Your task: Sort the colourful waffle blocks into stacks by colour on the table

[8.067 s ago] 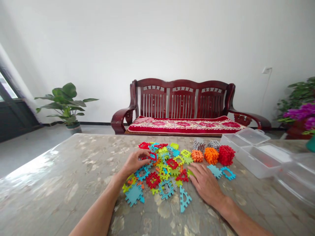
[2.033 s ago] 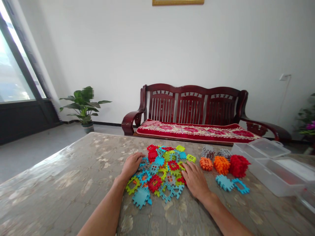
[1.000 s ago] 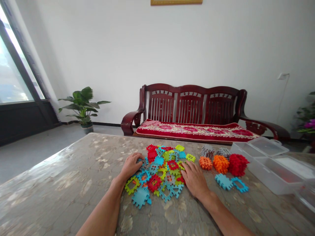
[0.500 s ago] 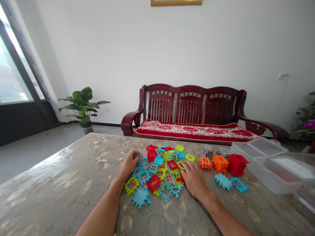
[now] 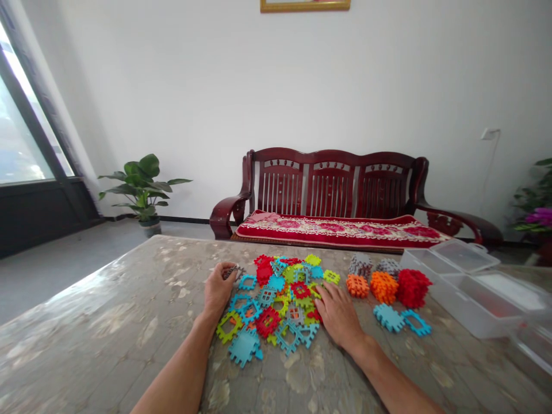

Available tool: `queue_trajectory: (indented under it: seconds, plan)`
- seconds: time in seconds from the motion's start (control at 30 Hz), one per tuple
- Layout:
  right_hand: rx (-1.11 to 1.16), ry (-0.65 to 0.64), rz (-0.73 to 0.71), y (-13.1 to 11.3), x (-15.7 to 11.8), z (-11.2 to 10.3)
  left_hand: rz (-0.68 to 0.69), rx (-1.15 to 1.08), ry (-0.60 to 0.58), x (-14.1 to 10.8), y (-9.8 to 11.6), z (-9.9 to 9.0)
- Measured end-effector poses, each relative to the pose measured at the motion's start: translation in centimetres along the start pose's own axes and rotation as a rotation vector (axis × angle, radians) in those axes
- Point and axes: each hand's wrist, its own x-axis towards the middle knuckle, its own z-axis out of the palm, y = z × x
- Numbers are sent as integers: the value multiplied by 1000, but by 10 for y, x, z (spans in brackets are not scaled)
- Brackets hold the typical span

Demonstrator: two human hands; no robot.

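Note:
My left hand [image 5: 218,288] is closed on a grey interlocking tile [image 5: 234,271] at the left border of a heap of toothed plastic tiles [image 5: 266,296]. The heap mixes red, blue, yellow-green, grey and orange pieces, some with window-like openings. Stretched over the heap's right side, my right hand [image 5: 337,310] has its fingers out flat, touching a yellow-green tile [image 5: 315,290]. Its fingertips partly cover that piece. A light-blue square tile [image 5: 244,346] lies at the near edge of the heap, and a blue frame tile [image 5: 247,282] is close to my left fingers.
Right of the heap stand grey stacks [image 5: 360,265], orange stacks [image 5: 383,287] and a red stack [image 5: 413,288]. Blue tiles [image 5: 388,317] lie in front of them. A clear plastic box [image 5: 463,307] with its lid raised is farther right on the patterned table [image 5: 129,322].
My left hand has drawn slightly left and away from the heap with the grey tile, uncovering the blue frame tile. My right hand stays nearly in place.

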Motion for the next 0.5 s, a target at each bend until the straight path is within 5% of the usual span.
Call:
queue_trajectory:
  seconds: [0.5]
  plan:
    - [-16,-30,7,-1,0,-2,106,96,-217,2,-2,3]
